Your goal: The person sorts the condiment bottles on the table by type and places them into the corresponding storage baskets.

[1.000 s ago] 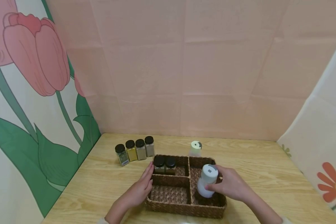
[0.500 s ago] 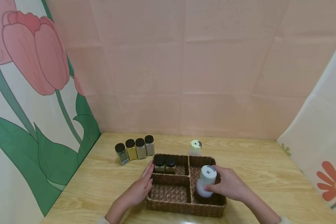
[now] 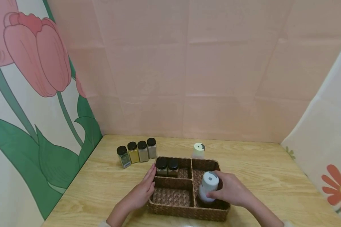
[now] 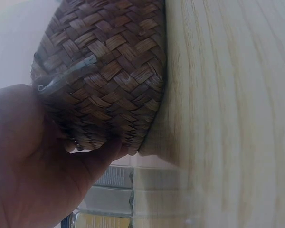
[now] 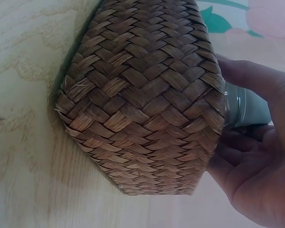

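Our right hand (image 3: pixel 230 189) grips a white-capped bottle (image 3: pixel 209 186) inside a woven basket (image 3: pixel 184 212); our left hand (image 3: pixel 143 192), fingers extended, touches its left side near 2 black-lidded jars (image 3: pixel 173 167).

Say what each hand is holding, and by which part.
The right hand grips the white-capped bottle by its body, thumb below the cap; the far side of the hold is hidden. The left hand rests against the left side of the basket.

Wood tbl (image 3: pixel 272 176) — basket (image 3: pixel 187 212), 4 jars (image 3: pixel 134 155), white-capped btl (image 3: pixel 198 148)
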The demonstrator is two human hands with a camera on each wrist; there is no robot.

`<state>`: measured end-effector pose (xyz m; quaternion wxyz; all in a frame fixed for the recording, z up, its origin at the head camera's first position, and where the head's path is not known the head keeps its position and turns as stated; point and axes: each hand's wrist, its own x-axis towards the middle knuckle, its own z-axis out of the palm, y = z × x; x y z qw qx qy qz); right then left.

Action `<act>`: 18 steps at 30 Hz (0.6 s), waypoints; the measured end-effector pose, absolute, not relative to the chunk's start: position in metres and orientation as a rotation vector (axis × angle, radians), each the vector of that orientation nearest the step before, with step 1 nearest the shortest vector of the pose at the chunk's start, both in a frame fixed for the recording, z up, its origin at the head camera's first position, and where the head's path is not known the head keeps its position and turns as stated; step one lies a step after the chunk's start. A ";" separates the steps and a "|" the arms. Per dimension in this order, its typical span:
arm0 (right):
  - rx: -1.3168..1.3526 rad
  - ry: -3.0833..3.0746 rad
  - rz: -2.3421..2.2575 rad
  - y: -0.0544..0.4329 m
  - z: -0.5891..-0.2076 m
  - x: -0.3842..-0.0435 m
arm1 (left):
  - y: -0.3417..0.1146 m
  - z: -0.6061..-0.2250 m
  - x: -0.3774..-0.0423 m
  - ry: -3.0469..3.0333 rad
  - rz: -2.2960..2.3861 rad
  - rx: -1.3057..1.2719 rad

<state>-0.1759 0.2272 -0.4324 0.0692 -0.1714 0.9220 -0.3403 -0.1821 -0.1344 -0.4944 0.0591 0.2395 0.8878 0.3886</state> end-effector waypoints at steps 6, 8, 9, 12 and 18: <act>-0.547 2.781 -1.003 0.226 -0.436 -0.176 | -0.134 -0.493 -0.181 2.688 1.170 0.714; -0.562 2.782 -0.999 0.226 -0.437 -0.175 | -0.134 -0.492 -0.181 2.684 1.173 0.711; -0.568 2.781 -0.998 0.226 -0.437 -0.175 | -0.134 -0.491 -0.181 2.683 1.174 0.709; -0.581 2.777 -0.989 0.224 -0.439 -0.176 | -0.134 -0.491 -0.181 2.679 1.178 0.706; -0.653 2.787 -0.935 0.223 -0.447 -0.179 | -0.133 -0.492 -0.181 2.677 1.177 0.698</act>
